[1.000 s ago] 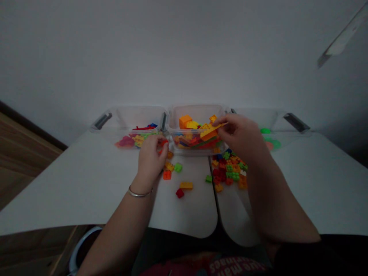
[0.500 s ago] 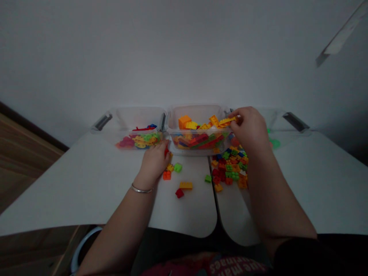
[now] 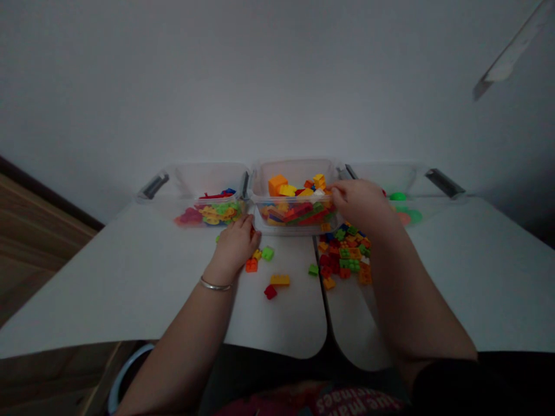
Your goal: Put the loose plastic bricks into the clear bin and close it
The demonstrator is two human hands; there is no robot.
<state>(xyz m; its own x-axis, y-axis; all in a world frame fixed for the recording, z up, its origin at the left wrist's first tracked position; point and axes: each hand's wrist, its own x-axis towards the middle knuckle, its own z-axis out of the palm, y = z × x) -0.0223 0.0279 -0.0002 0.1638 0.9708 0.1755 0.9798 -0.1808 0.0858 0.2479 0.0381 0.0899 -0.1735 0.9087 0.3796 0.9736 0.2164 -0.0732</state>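
Head view: loose bricks (image 3: pixel 344 254) scatter below the right hand (image 3: pixel 358 203), beside the clear bin (image 3: pixel 295 170).

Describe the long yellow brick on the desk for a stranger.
Find the middle of three clear plastic bins on the white desk. In front of it, left of the desk's centre seam, lie loose bricks. The yellow one is the longest of them, lying just above a small red brick.

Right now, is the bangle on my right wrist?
No, the thin metal bangle sits on the wrist of the left hand, and the wrist of the right hand shows none.
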